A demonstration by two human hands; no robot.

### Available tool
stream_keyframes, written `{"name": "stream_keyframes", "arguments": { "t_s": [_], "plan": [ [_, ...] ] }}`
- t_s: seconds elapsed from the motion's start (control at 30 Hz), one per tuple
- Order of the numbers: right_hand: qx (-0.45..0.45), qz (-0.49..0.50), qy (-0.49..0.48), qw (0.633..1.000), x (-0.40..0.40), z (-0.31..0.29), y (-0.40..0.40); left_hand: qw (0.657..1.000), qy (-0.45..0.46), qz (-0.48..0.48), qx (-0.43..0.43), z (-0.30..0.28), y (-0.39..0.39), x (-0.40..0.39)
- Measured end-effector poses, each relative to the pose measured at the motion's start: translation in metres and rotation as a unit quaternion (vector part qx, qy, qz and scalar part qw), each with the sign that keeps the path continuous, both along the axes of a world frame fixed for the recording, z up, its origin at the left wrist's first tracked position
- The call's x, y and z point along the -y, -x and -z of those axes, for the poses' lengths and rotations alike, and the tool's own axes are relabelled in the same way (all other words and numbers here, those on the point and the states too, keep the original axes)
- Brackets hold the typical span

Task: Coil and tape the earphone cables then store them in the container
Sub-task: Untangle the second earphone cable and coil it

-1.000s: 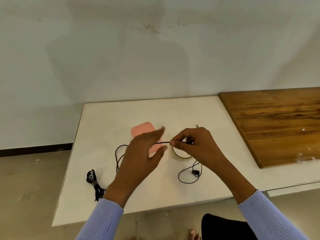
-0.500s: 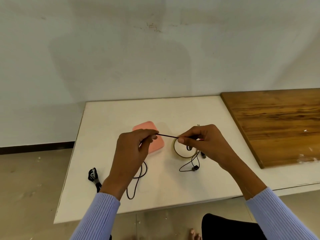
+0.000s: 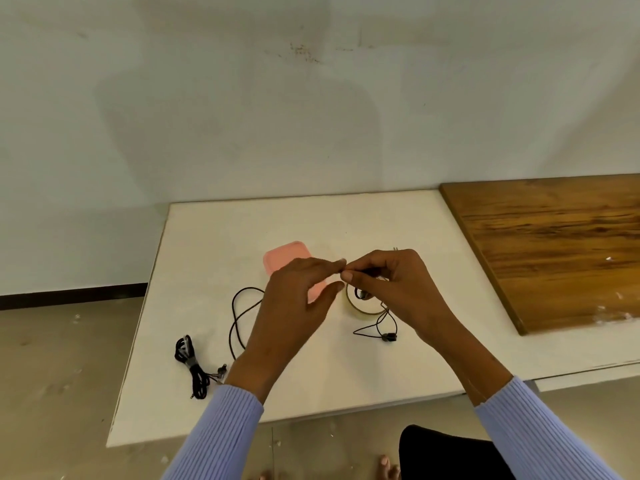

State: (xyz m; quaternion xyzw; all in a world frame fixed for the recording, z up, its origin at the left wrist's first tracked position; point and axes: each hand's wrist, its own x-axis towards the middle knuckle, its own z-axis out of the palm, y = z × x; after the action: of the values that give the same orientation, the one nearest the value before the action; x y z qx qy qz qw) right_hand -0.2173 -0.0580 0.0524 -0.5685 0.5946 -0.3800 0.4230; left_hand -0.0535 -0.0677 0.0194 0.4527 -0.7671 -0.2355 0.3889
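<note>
Head view: your hands meet above the white tabletop (image 3: 214, 244). Half a second ago they held the earphone cable (image 3: 239, 320) stretched apart; now your left hand (image 3: 294, 299), fingers loosely spread, brings its fingertips to your right hand (image 3: 391, 285), which pinches the cable, so another loop is probably forming. Slack trails left of your left hand. A tape roll (image 3: 360, 308) lies under your right hand, the pink container (image 3: 282, 259) beyond your left, a bundled cable (image 3: 188, 362) nearer you. A wooden board (image 3: 554, 247) lies rightward; a pale wall (image 3: 311, 116) stands behind.

Black cables (image 3: 242, 317), pink container (image 3: 287, 259), seemingly tan tape roll (image 3: 363, 308), lilac ribbed sleeves (image 3: 221, 434).
</note>
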Motion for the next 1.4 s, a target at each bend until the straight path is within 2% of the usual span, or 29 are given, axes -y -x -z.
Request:
{"name": "stream_keyframes", "arguments": {
  "t_s": [0.13, 0.23, 0.43, 0.57, 0.7, 0.83, 0.93, 1.17, 1.27, 1.4],
  "plan": [
    [0.093, -0.003, -0.064, 0.994, -0.002, -0.003, 0.002, 0.997, -0.026, -0.033, -0.072, -0.005, -0.002, 0.000],
    [0.114, -0.004, -0.082, 0.990, -0.002, -0.004, 0.009, 0.995, -0.036, -0.058, -0.068, -0.006, -0.007, 0.002],
    [0.063, -0.006, -0.072, 0.995, -0.004, -0.007, 0.014, 0.993, -0.053, -0.066, -0.089, -0.009, -0.007, 0.003],
    [-0.033, 0.025, -0.043, 0.998, -0.005, -0.004, 0.016, 0.989, -0.066, -0.080, -0.101, -0.011, -0.009, 0.004],
    [-0.069, -0.001, -0.018, 0.997, -0.004, -0.004, 0.024, 0.982, -0.085, -0.103, -0.132, -0.009, -0.015, 0.008],
    [-0.137, -0.048, -0.072, 0.987, -0.001, 0.005, 0.032, 0.984, -0.093, -0.102, -0.116, -0.007, -0.017, 0.008],
    [-0.198, -0.052, -0.063, 0.977, -0.002, 0.011, 0.030, 0.987, -0.104, -0.067, -0.105, -0.008, -0.014, 0.006],
    [-0.081, -0.070, -0.021, 0.994, -0.001, 0.007, 0.007, 0.991, -0.094, -0.032, -0.087, -0.012, -0.006, 0.003],
    [0.057, -0.002, -0.045, 0.997, -0.002, 0.000, 0.011, 0.990, -0.082, -0.066, -0.091, -0.012, -0.014, 0.008],
    [0.072, 0.008, -0.039, 0.997, -0.002, -0.007, 0.017, 0.989, -0.101, -0.089, -0.062, -0.008, -0.016, 0.009]
  ]
}}
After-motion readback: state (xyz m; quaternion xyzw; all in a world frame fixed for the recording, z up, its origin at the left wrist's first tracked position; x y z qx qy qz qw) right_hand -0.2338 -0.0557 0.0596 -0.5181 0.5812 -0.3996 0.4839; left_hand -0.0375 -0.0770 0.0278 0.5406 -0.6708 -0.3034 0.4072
